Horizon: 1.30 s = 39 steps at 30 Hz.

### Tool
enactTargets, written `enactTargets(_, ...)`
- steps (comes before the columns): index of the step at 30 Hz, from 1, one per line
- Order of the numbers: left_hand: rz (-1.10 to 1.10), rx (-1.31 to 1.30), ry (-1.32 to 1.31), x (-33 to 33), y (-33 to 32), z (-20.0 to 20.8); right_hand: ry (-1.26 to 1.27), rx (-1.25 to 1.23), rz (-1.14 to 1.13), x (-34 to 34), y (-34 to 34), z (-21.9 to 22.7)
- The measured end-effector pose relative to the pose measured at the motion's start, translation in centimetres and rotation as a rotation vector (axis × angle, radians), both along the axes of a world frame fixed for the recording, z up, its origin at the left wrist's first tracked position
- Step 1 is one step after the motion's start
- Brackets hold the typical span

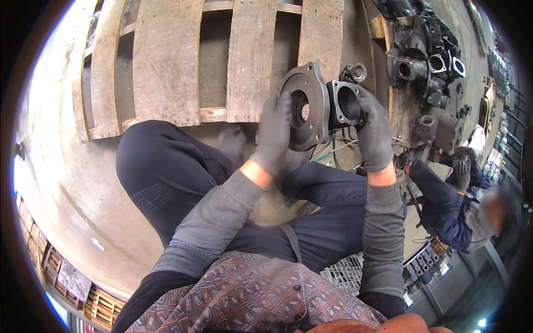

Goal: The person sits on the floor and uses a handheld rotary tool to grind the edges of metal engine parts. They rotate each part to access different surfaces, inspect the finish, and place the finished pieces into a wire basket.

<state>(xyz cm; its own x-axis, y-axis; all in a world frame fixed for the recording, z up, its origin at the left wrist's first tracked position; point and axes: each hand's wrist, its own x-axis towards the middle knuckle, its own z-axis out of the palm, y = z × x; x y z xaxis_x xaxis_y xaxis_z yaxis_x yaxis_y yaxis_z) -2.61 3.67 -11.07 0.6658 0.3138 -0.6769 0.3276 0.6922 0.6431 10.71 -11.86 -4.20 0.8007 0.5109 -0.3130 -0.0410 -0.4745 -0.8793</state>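
I hold a grey cast metal part (319, 105) up in front of me with both gloved hands. It has a flat round flange with a large centre hole and a boxy hollow body on its right. My left hand (275, 133) grips the flange from the left and below. On the right, my right hand (375, 130) wraps the boxy end of the same part. Both hands wear dark grey gloves, with grey ribbed sleeves behind them. The part hangs above my knees in dark trousers.
A wooden pallet (166, 61) lies on the concrete floor (66, 183) ahead. Several dark cast metal parts (427, 61) are stacked at the upper right. Another person in a blue jacket (449, 205) crouches at the right, gloved hand (461, 172) raised. Wooden crates (55, 266) stand at lower left.
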Motion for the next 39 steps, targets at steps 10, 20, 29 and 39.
enactTargets(10,0.059,0.165,-0.1,-0.1,0.3,-0.3,0.14,0.072,-0.084,0.2,0.7,0.5)
enactTargets(20,0.102,0.278,-0.176,0.0,1.3,4.1,0.174,0.126,-0.244,0.9,-2.6,-1.7)
enactTargets(29,0.222,0.106,-0.395,0.0,0.5,3.9,0.155,0.41,-0.287,-0.2,-0.2,1.2)
enactTargets(39,0.274,0.243,-0.456,0.1,0.7,1.9,-0.064,0.332,-0.273,-1.4,2.5,3.3)
